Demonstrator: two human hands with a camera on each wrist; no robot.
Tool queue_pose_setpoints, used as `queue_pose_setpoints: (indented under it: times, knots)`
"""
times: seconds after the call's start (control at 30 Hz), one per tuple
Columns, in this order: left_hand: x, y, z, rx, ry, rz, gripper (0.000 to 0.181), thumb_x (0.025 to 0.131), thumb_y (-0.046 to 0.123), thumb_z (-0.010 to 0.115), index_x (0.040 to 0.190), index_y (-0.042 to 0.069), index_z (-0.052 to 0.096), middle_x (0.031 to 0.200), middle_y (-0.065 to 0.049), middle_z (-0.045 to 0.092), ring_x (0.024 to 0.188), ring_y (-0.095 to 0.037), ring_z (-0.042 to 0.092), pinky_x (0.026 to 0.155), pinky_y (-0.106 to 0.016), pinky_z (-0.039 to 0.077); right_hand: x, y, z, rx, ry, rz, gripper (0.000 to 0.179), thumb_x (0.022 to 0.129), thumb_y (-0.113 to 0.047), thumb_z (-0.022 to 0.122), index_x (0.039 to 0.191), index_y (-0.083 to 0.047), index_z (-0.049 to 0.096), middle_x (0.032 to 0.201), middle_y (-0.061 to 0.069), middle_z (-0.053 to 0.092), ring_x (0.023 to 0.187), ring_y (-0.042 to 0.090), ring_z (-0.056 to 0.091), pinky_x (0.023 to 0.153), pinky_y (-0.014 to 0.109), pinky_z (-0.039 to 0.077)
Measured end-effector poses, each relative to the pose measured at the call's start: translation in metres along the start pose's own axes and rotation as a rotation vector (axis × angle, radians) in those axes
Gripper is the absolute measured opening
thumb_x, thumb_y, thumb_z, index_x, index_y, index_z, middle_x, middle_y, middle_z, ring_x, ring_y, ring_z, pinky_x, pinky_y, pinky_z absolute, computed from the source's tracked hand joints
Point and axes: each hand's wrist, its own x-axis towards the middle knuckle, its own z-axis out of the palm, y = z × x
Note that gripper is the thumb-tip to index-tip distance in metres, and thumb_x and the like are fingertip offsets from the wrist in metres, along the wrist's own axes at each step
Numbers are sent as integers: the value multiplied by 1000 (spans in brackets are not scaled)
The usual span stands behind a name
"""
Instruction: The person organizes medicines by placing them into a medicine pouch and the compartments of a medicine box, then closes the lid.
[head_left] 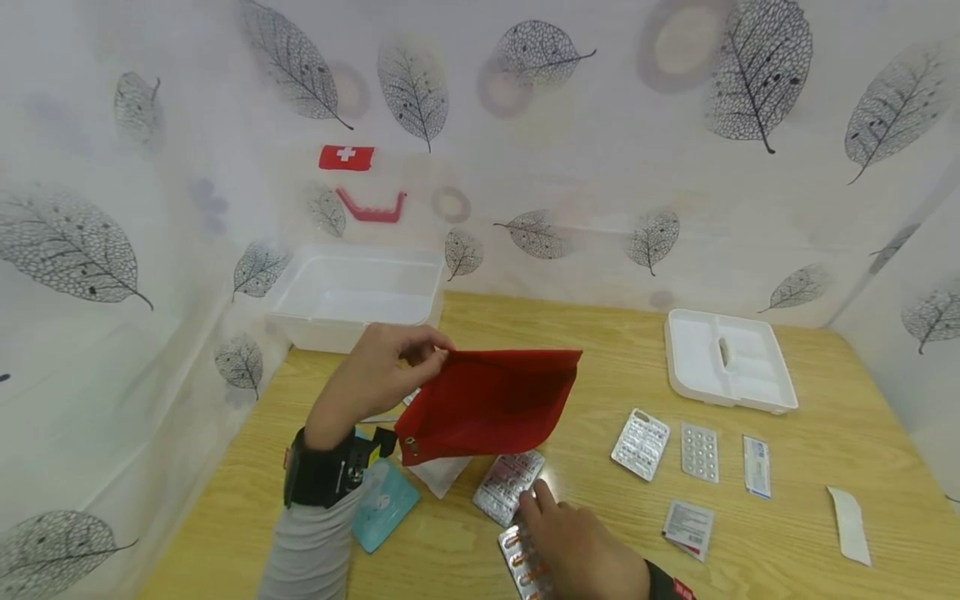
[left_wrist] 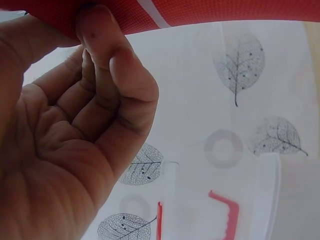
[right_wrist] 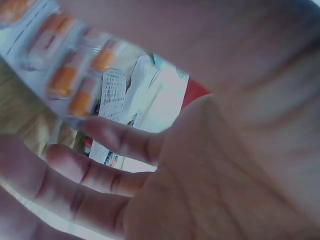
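My left hand (head_left: 393, 367) pinches the top left corner of a red zip pouch (head_left: 487, 404) between thumb and fingers. The pouch hangs above the table; its fabric (left_wrist: 200, 17) crosses the top of the left wrist view. My right hand (head_left: 573, 542) pinches a silver blister pack of orange and white capsules (head_left: 522, 562) at its edge. In the right wrist view the index fingertip meets that capsule pack's corner, while the other fingers extend loosely. Just beyond lies another blister pack (head_left: 510, 486), partly under the pouch. A teal packet (head_left: 384, 504) lies below the left wrist.
A white box (head_left: 360, 321) stands at the back left, a divided white tray (head_left: 701, 367) at the back right. Two blister packs (head_left: 641, 444) (head_left: 700, 452), a blue-white packet (head_left: 757, 467), a printed sachet (head_left: 688, 527) and a white strip (head_left: 850, 525) lie to the right.
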Motion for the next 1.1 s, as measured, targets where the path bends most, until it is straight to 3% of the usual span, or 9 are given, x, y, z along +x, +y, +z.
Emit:
queue_pose_setpoints:
  times: [0.23,0.33,0.5,0.63,0.7,0.8,0.9,1.0,1.1]
  knots:
    - [0,-2,3,-9,-4,3,9,96,11,68,99,11,76,78,6,70,70,-8,63,65,-26,56,-7,2,-4,74,151,-125,56,79,-7,80,121,-17,45,79,-7,55,60,8,51,53,24,42]
    - [1,-3,4,-5,-10,1,9,96,11,68,99,11,76,78,7,70,70,-8,62,65,-26,55,-10,3,-11,149,62,-149,65,79,-4,81,129,-21,43,85,-12,62,67,5,55,60,24,47]
    - [1,-1,4,2,-18,15,9,96,11,67,99,11,76,76,7,68,69,-7,61,64,-26,54,-17,4,-35,389,-144,-112,77,82,-10,83,139,-33,36,82,-17,59,69,0,53,64,20,49]
    - [2,1,3,-1,-21,24,9,96,11,67,99,11,76,77,7,69,69,-7,61,64,-25,54,-27,6,-61,529,-105,-142,71,87,-11,79,140,-35,39,82,-18,60,69,-2,56,66,19,50]
    - [3,1,3,-4,-25,29,9,96,11,67,99,11,75,77,8,69,69,-7,61,64,-25,54,-35,8,-74,497,30,-201,60,88,-10,77,135,-33,47,86,-18,62,72,-4,56,66,19,50]
    - [3,3,3,-6,-33,35,9,96,11,67,100,12,75,77,8,68,69,-7,61,63,-25,53,-46,9,-93,354,323,-282,46,88,-11,77,124,-31,59,93,-19,65,77,-4,58,65,19,50]
    - [2,3,3,-9,-38,35,10,96,11,66,99,12,75,76,9,68,68,-7,60,62,-26,52,-52,9,-108,228,627,-326,43,83,-11,82,118,-29,65,96,-18,67,80,-2,60,66,19,50]
    - [2,4,3,-6,-37,30,9,96,11,67,99,12,75,75,9,67,67,-7,60,61,-26,52,-50,8,-120,222,824,-343,43,79,-6,84,115,-24,68,99,-16,69,82,1,62,66,17,50]
    - [1,4,4,-6,-39,33,9,96,11,66,99,13,75,75,10,67,67,-6,60,61,-27,52,-38,7,-126,252,921,-311,39,77,-2,84,109,-19,70,100,-11,71,84,5,62,64,17,51]
